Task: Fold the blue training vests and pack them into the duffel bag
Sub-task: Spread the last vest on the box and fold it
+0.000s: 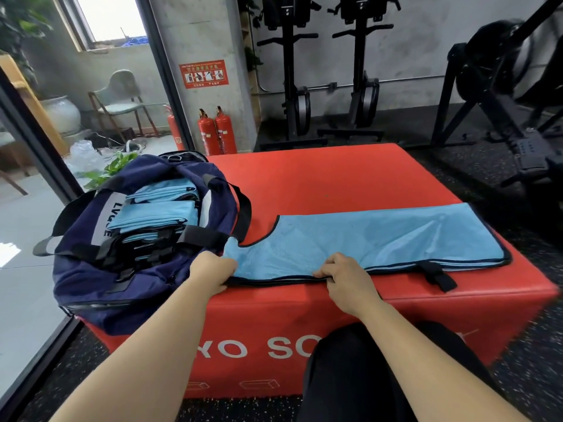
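Observation:
A light blue mesh vest (380, 236) with black trim lies folded lengthwise along the near edge of the red box (320, 178). My left hand (213, 269) grips its left end beside the bag. My right hand (341, 272) pinches the vest's near black-trimmed edge around its middle. A navy duffel bag (91, 269) stands open at the box's left end, with several folded blue vests (158, 214) stacked inside it.
Two red fire extinguishers (216, 132) stand against the pillar behind the box. Black gym machines (502, 102) fill the back and right. A glass partition frame (36, 141) runs along the left. My dark-clothed knee (380, 360) is against the box's front.

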